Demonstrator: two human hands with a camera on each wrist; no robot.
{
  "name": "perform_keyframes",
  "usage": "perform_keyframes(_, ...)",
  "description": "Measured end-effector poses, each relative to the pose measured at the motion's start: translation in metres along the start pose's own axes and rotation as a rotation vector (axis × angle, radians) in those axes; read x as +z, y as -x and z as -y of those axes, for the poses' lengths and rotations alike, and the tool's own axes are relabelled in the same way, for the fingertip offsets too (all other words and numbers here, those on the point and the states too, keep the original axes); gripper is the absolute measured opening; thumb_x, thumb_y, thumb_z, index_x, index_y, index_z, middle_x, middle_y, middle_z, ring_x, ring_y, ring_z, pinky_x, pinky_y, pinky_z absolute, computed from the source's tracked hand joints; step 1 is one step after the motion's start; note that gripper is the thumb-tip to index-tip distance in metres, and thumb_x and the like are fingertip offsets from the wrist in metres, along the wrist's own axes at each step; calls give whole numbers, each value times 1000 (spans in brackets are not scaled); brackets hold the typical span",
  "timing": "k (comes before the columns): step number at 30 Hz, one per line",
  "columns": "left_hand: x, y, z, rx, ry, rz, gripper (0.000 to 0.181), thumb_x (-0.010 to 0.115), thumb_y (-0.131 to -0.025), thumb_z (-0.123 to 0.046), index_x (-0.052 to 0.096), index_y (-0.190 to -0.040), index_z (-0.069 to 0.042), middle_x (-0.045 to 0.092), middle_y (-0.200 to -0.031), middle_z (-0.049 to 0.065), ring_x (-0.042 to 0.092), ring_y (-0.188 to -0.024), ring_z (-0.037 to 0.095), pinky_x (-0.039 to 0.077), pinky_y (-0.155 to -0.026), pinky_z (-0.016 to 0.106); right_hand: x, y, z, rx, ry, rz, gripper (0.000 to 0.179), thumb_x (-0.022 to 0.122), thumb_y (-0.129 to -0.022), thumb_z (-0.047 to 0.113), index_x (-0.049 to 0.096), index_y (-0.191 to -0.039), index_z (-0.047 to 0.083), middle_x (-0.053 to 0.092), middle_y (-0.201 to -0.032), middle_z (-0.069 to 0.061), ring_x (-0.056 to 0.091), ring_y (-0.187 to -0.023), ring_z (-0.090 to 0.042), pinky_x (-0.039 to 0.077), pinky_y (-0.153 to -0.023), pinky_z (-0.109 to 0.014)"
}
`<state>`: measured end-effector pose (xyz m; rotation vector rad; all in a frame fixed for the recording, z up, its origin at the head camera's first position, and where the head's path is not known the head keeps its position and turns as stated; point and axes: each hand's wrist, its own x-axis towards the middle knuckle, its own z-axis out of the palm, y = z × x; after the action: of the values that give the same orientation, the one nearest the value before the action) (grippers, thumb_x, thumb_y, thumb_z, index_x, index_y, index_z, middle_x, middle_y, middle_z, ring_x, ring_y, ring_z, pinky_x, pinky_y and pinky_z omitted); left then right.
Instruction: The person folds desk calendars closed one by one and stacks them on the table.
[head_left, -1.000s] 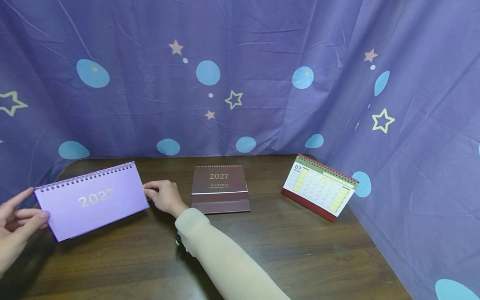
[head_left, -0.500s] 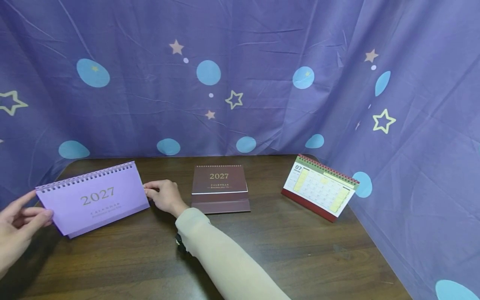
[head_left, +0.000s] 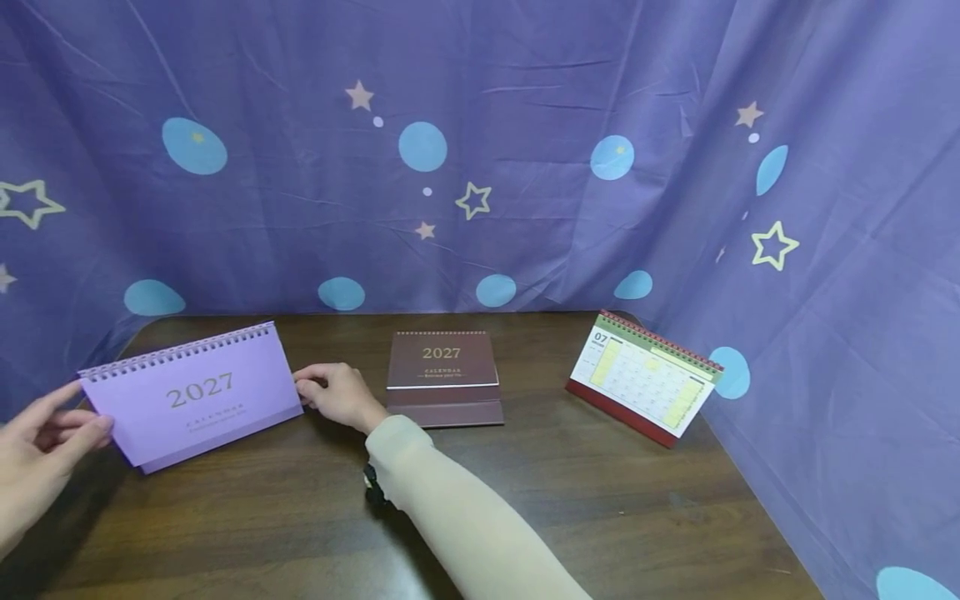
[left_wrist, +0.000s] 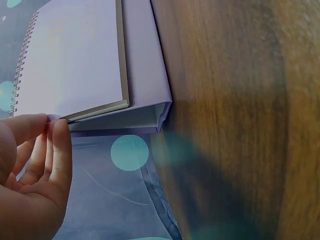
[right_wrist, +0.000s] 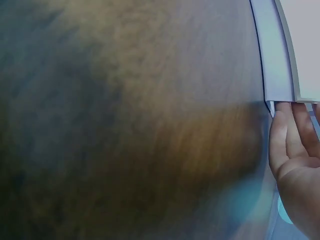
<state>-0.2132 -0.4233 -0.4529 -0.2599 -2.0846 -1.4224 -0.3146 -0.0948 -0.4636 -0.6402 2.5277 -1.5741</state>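
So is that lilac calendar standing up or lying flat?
Standing up: the lilac 2027 desk calendar has its spiral binding uppermost, and the left wrist view shows its hollow stand.

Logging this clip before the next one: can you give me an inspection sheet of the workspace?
Surface: brown wood-grain table.
Job's things: purple 2027 desk calendar, spiral edge up.
Clutter: maroon 2027 desk calendar in the middle; red-based desk calendar at right, showing 07.
Hands: left hand and right hand hold the purple calendar's opposite side edges.
Cables: nothing seen.
Surroundings: purple fabric backdrop with stars and blue dots.
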Motion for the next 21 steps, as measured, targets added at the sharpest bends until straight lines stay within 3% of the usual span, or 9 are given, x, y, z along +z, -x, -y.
perform_keyframes(3, 2, 0, -5, -21, 26, -3, 74, 59, -93, 24, 61, -137, -36, 71, -87, -27, 66, -67, -13, 51, -62, 4, -2, 0, 2, 17, -36, -5, 24, 61, -109, 26, 77, -125, 16, 79, -97, 0, 70, -76, -2, 55, -65, -15)
perform_keyframes(8, 0, -2, -3, -56, -7, 1, 71, 63, -93, 21, 63, -136, -35, 68, -97, -26, 67, -69, -13, 52, -62, 5, -3, 1, 5, 42, -94, -22, 37, 59, -110, 34, 63, -144, 21, 80, -103, -1, 75, -83, -8, 55, -73, -18)
perform_keyframes(13, -3, -6, 7, -74, -38, 22, 64, 64, -97, 15, 62, -139, -34, 67, -103, -27, 67, -70, -12, 55, -63, 8, -4, 0, 6, -18, -5, -18, 49, 64, -108, 33, 53, -155, 29, 77, -99, 8, 71, -82, 0, 50, -79, -16)
perform_keyframes(21, -3, -6, 15, -129, 88, 59, 58, 58, -102, 13, 63, -131, -38, 71, -100, -26, 70, -75, -9, 56, -66, 10, -2, -4, 10, -118, 168, -21, 54, 65, -107, 16, 52, -157, 30, 78, -104, 7, 64, -80, 6, 48, -75, -7)
